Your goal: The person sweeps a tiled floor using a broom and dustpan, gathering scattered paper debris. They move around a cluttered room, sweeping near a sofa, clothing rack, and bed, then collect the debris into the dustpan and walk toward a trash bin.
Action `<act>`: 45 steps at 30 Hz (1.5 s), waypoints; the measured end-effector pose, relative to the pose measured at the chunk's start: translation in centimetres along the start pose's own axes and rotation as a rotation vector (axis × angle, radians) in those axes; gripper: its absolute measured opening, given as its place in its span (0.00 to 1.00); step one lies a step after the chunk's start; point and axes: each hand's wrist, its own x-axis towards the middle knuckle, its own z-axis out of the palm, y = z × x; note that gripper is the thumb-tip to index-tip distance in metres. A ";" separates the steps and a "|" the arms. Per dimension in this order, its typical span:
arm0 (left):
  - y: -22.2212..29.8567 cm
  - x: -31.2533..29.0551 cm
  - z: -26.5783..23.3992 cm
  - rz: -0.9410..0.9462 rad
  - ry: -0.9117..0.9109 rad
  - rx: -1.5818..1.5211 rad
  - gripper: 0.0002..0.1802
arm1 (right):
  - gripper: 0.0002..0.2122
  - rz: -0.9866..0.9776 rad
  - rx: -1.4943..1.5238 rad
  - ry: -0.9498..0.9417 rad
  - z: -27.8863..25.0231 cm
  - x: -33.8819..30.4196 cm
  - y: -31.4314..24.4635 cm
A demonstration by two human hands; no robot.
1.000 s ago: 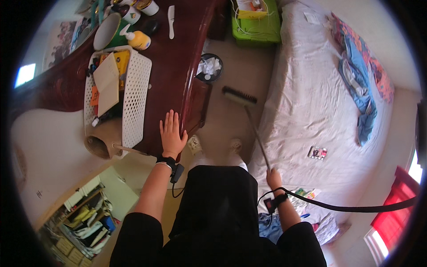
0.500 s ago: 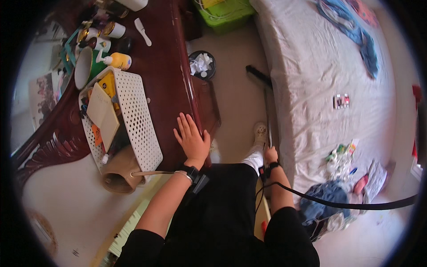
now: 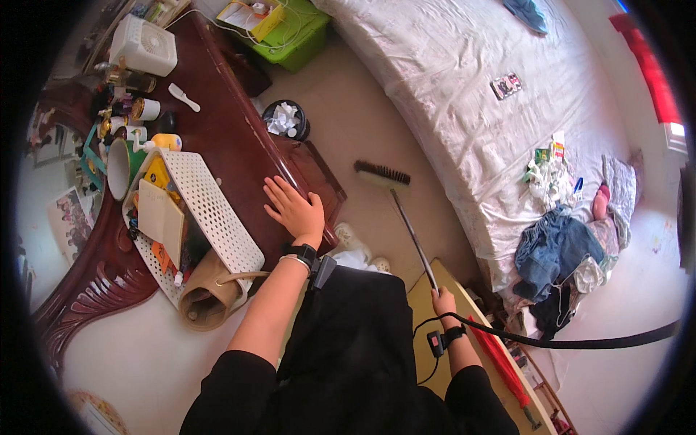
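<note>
My left hand [image 3: 296,210] rests with fingers stretched on the edge of the dark red wooden dresser [image 3: 232,119]. My right hand [image 3: 443,301] is wrapped round the thin handle of a broom [image 3: 415,239]. The broom's dark bristle head [image 3: 383,173] lies on the tiled floor between dresser and bed, apart from both. Beside my left hand stands a white perforated basket [image 3: 214,199] holding a notebook [image 3: 160,210], a yellow packet and other small things. A brown bag [image 3: 210,296] leans at the basket's near end.
A black bin [image 3: 301,130] with crumpled paper stands against the dresser. Beyond it is a green box [image 3: 297,43]. The bed [image 3: 442,80] runs along the right, with jeans [image 3: 554,250] near its corner. A dark cable [image 3: 565,341] crosses over my right forearm.
The broom head has come out from beside the bed onto the open floor, nearer to me. My right hand, still on the handle, has drawn back. The view has turned.
</note>
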 end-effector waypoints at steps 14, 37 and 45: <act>0.0 -0.7 1.9 0.011 0.055 0.070 0.38 | 0.12 0.183 0.106 0.142 6.2 17.7 -9.1; 0.3 -1.3 1.4 0.009 0.099 0.040 0.39 | 0.17 0.412 0.425 -0.045 10.4 -11.5 14.1; 0.4 -1.0 1.6 -0.017 0.077 0.073 0.39 | 0.19 0.639 0.547 0.179 14.7 1.0 14.4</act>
